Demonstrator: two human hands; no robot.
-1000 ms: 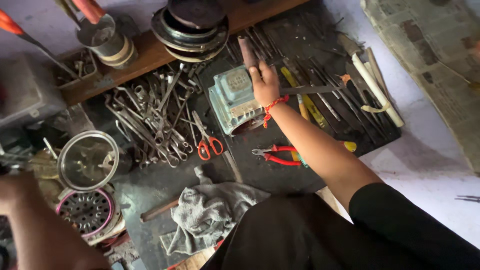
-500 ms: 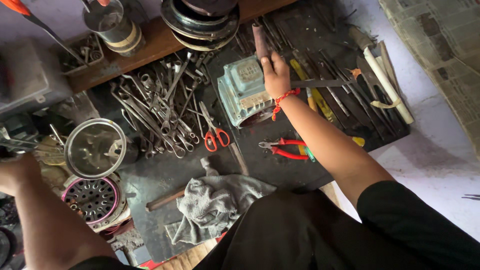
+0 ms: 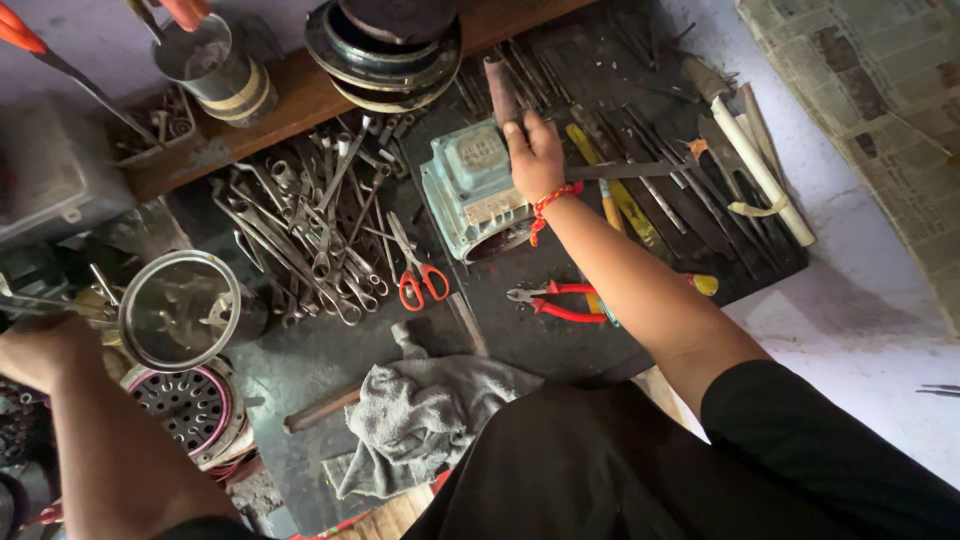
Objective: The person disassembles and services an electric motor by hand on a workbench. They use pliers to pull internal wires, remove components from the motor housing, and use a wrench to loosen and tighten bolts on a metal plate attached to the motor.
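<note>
One hammer (image 3: 497,85); two hands

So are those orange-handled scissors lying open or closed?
Closed: the scissors lie flat on the dark mat, blades together in one line, between the wrenches and the teal housing.

Orange-handled scissors (image 3: 420,280) sit just left of the grip, next to a big pile of spanners (image 3: 300,235). Red pliers (image 3: 555,300) lie below it, a grey rag (image 3: 430,415) further down, folded newspaper (image 3: 880,110) far right.

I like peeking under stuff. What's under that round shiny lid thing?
Under the round metal lid sits a pink-rimmed part with holes. Its upper portion is covered by the lid, so that cannot be seen.
</note>
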